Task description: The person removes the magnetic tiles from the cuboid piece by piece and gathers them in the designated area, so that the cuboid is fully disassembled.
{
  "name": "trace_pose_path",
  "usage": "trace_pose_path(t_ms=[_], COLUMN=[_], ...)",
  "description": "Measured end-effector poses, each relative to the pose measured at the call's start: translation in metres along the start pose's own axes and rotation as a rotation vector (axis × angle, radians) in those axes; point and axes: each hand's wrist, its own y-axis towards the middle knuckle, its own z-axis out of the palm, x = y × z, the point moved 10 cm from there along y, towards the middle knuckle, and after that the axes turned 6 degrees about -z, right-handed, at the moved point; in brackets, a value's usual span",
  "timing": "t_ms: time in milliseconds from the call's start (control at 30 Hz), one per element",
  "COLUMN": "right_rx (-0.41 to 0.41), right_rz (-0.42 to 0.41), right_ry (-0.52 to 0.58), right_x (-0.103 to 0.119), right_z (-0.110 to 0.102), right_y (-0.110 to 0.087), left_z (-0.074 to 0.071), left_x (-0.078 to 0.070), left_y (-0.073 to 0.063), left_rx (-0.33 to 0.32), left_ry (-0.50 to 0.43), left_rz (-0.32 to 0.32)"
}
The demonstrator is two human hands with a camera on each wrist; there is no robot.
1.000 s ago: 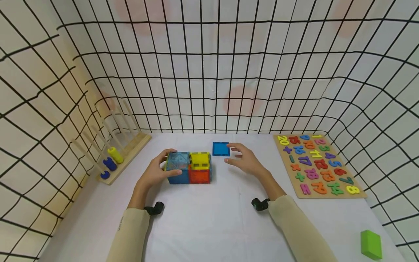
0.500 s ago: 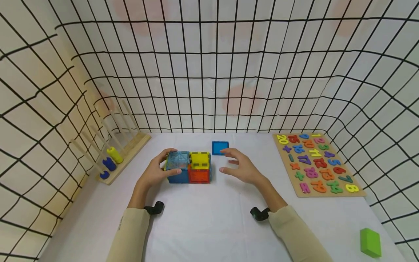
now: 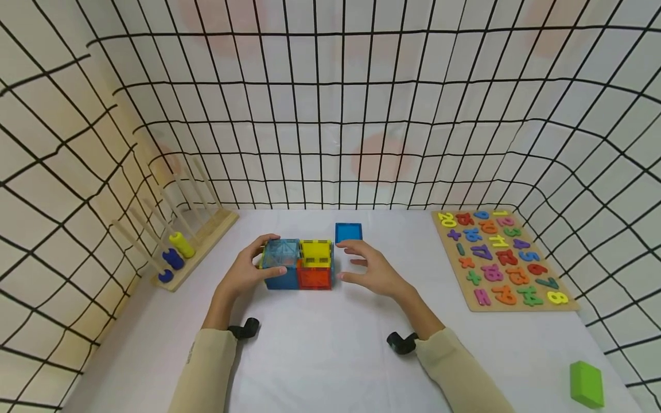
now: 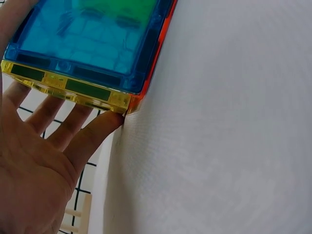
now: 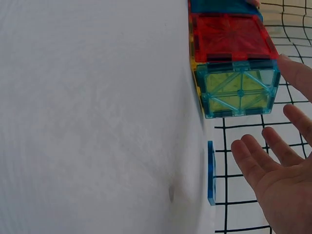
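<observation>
A two-part box of see-through magnetic tiles (image 3: 315, 279) stands on the white cloth, blue at the left, red at the front right and yellow at the upper right. My left hand (image 3: 245, 271) grips its left end, thumb at the front and fingers round the back. In the left wrist view, the fingers (image 4: 87, 141) lie along the yellow end tile. My right hand (image 3: 374, 271) is held just right of the box, thumb and fingers apart with nothing between them. The right wrist view shows the box's teal end tile (image 5: 239, 92). A loose blue tile (image 3: 348, 232) lies behind my right fingers.
At the left stands a wooden peg rack (image 3: 206, 241) with blue and yellow pieces. A wooden number board (image 3: 454, 298) lies at the right. Near the front right corner is a green block (image 3: 586, 384). A black-gridded white wall (image 3: 330, 103) surrounds the table.
My right hand has moved left and slightly toward me, from the loose blue tile to beside the box's right end. The left hand and box stay in place.
</observation>
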Motion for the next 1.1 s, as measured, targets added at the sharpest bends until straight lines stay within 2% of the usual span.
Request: trace_pose_path(t_ms=[233,700,1100], right_rx=[0.003,0.021,0.002], right_rz=[0.016,-0.024,0.023], right_ry=[-0.006,0.003,-0.058], right_x=[-0.004,-0.001,-0.007], right_z=[0.01,0.019,0.019], right_y=[0.004,0.009,0.012], left_z=[-0.001,0.001,0.001], left_x=[-0.002,-0.001,0.002], left_y=[0.0,0.001,0.001], left_rx=[-0.003,0.004,-0.005], left_ry=[0.016,-0.007,-0.005], left_rz=[-0.006,0.005,0.001])
